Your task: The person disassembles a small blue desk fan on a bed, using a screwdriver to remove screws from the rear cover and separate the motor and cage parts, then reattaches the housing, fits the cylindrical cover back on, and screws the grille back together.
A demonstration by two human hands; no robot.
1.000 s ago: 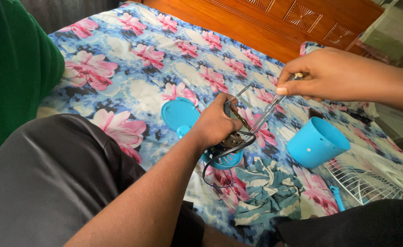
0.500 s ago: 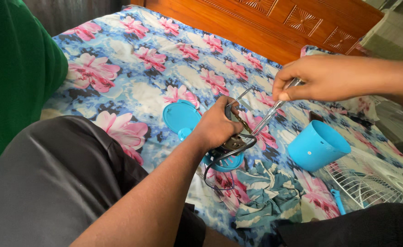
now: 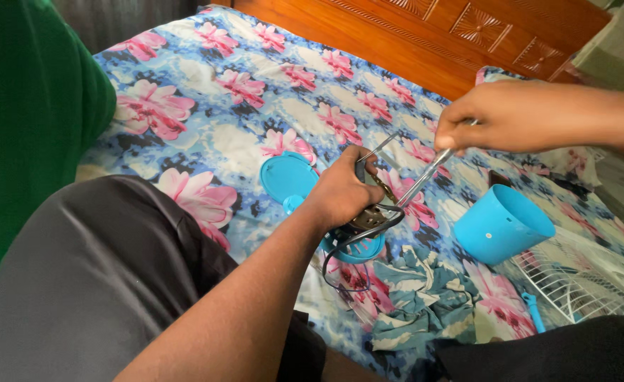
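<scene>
Over the last second the right hand [image 3: 521,117] had lifted a little toward the headboard [image 3: 425,32], fingers pinched shut on the screwdriver [image 3: 425,173], its tip now at the small motor [image 3: 365,212]; the work looked mid-way. The left hand [image 3: 344,191] was wrapped tight around that motor, above a blue lid [image 3: 288,177] mid-bed. A blue cup [image 3: 499,223] lay tipped near the bed's right edge, beside a white fan grille [image 3: 581,276], on the flowered sheet [image 3: 205,106]

The screwdriver [image 3: 425,173] has a shiny metal shaft, the blue cup [image 3: 499,225] and lid [image 3: 287,177] are smooth plastic, the flowery sheet [image 3: 241,106] is soft cloth, and the headboard [image 3: 425,32] is carved wood.
</scene>
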